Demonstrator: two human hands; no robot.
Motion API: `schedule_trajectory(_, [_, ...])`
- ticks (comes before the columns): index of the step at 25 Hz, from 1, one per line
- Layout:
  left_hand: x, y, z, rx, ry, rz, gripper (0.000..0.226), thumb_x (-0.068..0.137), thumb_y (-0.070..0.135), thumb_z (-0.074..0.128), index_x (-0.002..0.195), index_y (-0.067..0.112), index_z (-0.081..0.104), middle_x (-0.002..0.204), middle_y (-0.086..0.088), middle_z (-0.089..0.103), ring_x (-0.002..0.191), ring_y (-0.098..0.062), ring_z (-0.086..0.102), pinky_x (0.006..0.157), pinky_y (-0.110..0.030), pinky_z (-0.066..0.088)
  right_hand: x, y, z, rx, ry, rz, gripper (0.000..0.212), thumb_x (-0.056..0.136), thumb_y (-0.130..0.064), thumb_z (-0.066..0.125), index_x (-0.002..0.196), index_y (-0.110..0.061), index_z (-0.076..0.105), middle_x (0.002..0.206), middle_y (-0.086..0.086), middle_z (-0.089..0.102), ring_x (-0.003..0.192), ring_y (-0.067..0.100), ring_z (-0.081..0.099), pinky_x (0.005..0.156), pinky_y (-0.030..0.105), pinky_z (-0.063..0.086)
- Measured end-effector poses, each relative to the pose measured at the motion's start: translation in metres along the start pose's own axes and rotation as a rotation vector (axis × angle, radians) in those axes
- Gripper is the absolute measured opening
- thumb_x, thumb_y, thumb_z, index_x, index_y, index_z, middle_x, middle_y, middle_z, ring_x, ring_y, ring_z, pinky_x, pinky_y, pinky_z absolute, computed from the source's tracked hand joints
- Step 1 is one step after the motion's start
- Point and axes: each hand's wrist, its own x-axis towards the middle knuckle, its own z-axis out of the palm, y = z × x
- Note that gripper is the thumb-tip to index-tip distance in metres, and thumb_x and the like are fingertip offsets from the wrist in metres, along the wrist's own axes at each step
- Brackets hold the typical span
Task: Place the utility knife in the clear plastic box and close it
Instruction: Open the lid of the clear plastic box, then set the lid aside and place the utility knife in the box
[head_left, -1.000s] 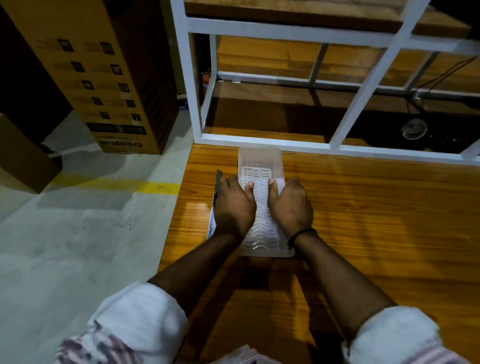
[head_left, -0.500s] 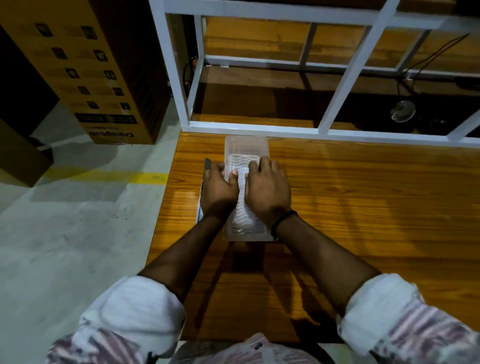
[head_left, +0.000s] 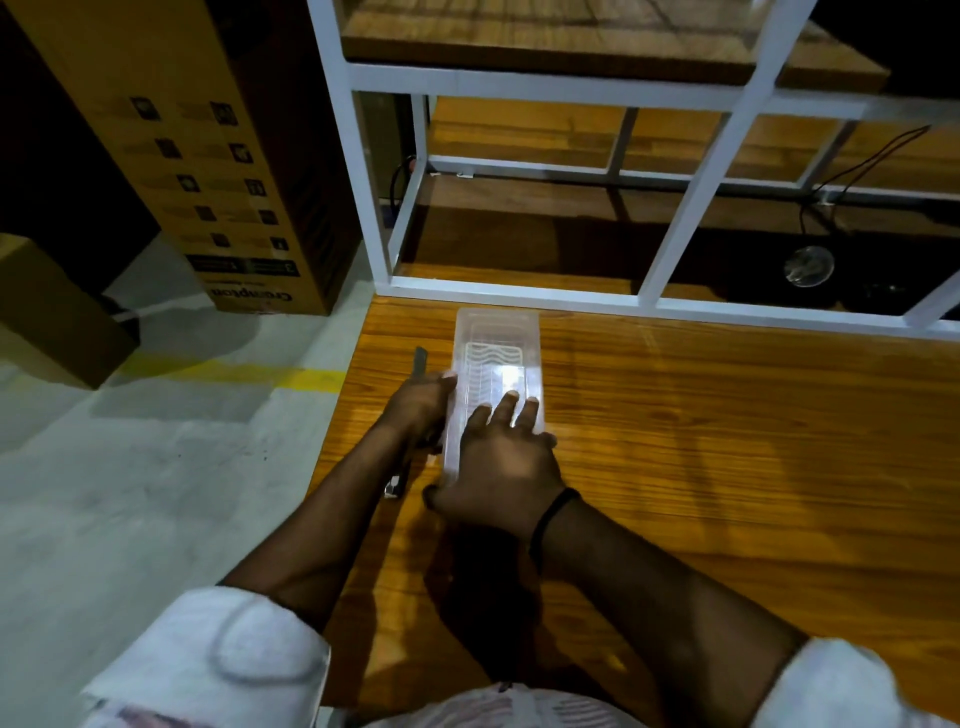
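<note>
The clear plastic box (head_left: 497, 332) lies lengthwise on the wooden table (head_left: 727, 441), its ribbed lid facing up. My right hand (head_left: 501, 467) lies flat on the box's near half, fingers spread over the lid and thumb hooked at the near left corner. My left hand (head_left: 415, 408) sits against the box's left wall, thumb touching the top edge. The utility knife (head_left: 420, 359) lies on the table beside the box. Its dark tip shows past my left fingers and its other end shows under my forearm. Whether my left fingers grip the knife is hidden.
The table's left edge (head_left: 343, 415) runs close to the knife, with grey floor and a yellow line beyond. A white metal frame (head_left: 519, 293) with wooden shelves borders the far side. A tall cardboard carton (head_left: 208, 156) stands on the floor at the left.
My left hand has slid off the lid to the box's left side, over the knife. My right hand has moved back toward the near end and spread its fingers. The box has stayed put.
</note>
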Motion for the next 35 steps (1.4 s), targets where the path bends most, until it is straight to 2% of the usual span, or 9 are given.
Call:
schedule_trajectory(7, [-0.016, -0.001, 0.004, -0.087, -0.017, -0.050, 0.056, 0.104, 0.050, 0.042, 0.120, 0.004, 0.070, 0.123, -0.018, 0.070, 0.111, -0.037, 0.067, 0.093, -0.044, 0.057, -0.001, 0.013, -0.016, 0.225, -0.049, -0.019, 0.121, 0.058, -0.079, 0.052, 0.150, -0.006, 0.020, 0.159, 0.029, 0.014, 0.146, 0.052, 0.009, 0.109, 0.062, 0.033])
schedule_trajectory(10, [-0.024, -0.008, 0.008, -0.091, -0.001, -0.016, 0.049, 0.106, 0.040, 0.043, 0.134, 0.003, 0.061, 0.125, -0.016, 0.066, 0.124, -0.039, 0.061, 0.062, -0.020, 0.057, -0.005, 0.021, -0.025, 0.371, -0.015, -0.049, 0.110, 0.064, -0.072, 0.056, 0.150, -0.015, 0.021, 0.152, 0.021, 0.031, 0.139, 0.046, 0.028, 0.107, 0.053, 0.040])
schedule_trajectory(14, [-0.020, -0.018, 0.019, 0.237, 0.103, 0.254, 0.042, 0.108, 0.036, 0.042, 0.117, 0.009, 0.073, 0.110, -0.011, 0.075, 0.102, -0.027, 0.069, 0.069, -0.023, 0.047, -0.008, 0.049, -0.039, 0.834, 0.085, -0.046, 0.075, 0.072, -0.040, 0.066, 0.139, -0.033, 0.034, 0.126, 0.003, 0.064, 0.098, 0.018, 0.067, 0.076, 0.039, 0.060])
schedule_trajectory(17, [-0.019, -0.020, 0.023, 0.318, 0.151, 0.290, 0.044, 0.108, 0.037, 0.041, 0.116, 0.009, 0.074, 0.113, -0.015, 0.076, 0.091, -0.016, 0.062, 0.065, -0.023, 0.038, -0.011, 0.093, -0.043, 1.002, 0.238, 0.044, 0.076, 0.081, -0.014, 0.065, 0.140, -0.048, 0.030, 0.104, -0.019, 0.064, 0.082, 0.004, 0.064, 0.062, 0.028, 0.057])
schedule_trajectory(21, [-0.025, -0.019, 0.019, 0.302, 0.151, 0.310, 0.042, 0.105, 0.043, 0.044, 0.114, 0.015, 0.076, 0.111, -0.010, 0.077, 0.088, -0.011, 0.063, 0.066, -0.016, 0.041, -0.022, 0.142, -0.015, 0.931, 0.355, 0.187, 0.083, 0.085, -0.006, 0.061, 0.147, -0.049, 0.027, 0.110, -0.020, 0.053, 0.084, 0.007, 0.059, 0.060, 0.032, 0.056])
schedule_trajectory(25, [-0.038, -0.025, 0.008, 0.405, 0.310, 0.337, 0.037, 0.102, 0.045, 0.050, 0.112, 0.021, 0.076, 0.109, -0.005, 0.077, 0.093, -0.018, 0.068, 0.075, -0.032, 0.052, -0.021, 0.170, 0.025, 0.811, 0.364, 0.284, 0.078, 0.083, 0.001, 0.064, 0.145, -0.038, 0.035, 0.126, -0.008, 0.051, 0.108, 0.021, 0.057, 0.069, 0.025, 0.052])
schedule_trajectory(27, [-0.046, -0.034, 0.002, 0.482, 0.406, 0.313, 0.030, 0.099, 0.043, 0.056, 0.113, 0.023, 0.075, 0.113, -0.002, 0.075, 0.095, -0.017, 0.067, 0.074, -0.030, 0.048, -0.016, 0.176, 0.038, 0.689, 0.299, 0.426, 0.068, 0.085, -0.003, 0.061, 0.143, -0.029, 0.039, 0.137, 0.008, 0.046, 0.121, 0.033, 0.049, 0.085, 0.042, 0.054])
schedule_trajectory(30, [-0.055, -0.046, -0.006, 0.640, 0.490, 0.328, 0.028, 0.096, 0.041, 0.061, 0.119, 0.027, 0.069, 0.119, 0.000, 0.069, 0.100, -0.020, 0.067, 0.074, -0.030, 0.050, -0.015, 0.173, 0.055, 0.413, 0.236, 0.538, 0.056, 0.090, -0.018, 0.055, 0.143, -0.023, 0.038, 0.140, 0.018, 0.035, 0.125, 0.041, 0.035, 0.105, 0.053, 0.037])
schedule_trajectory(35, [-0.055, -0.055, -0.019, 0.856, 0.561, 0.242, 0.043, 0.093, 0.043, 0.065, 0.127, 0.018, 0.058, 0.130, -0.012, 0.055, 0.109, -0.032, 0.062, 0.083, -0.042, 0.057, -0.016, 0.160, 0.060, 0.354, 0.278, 0.516, 0.054, 0.083, -0.023, 0.060, 0.135, -0.027, 0.045, 0.146, 0.013, 0.030, 0.126, 0.039, 0.027, 0.106, 0.051, 0.024])
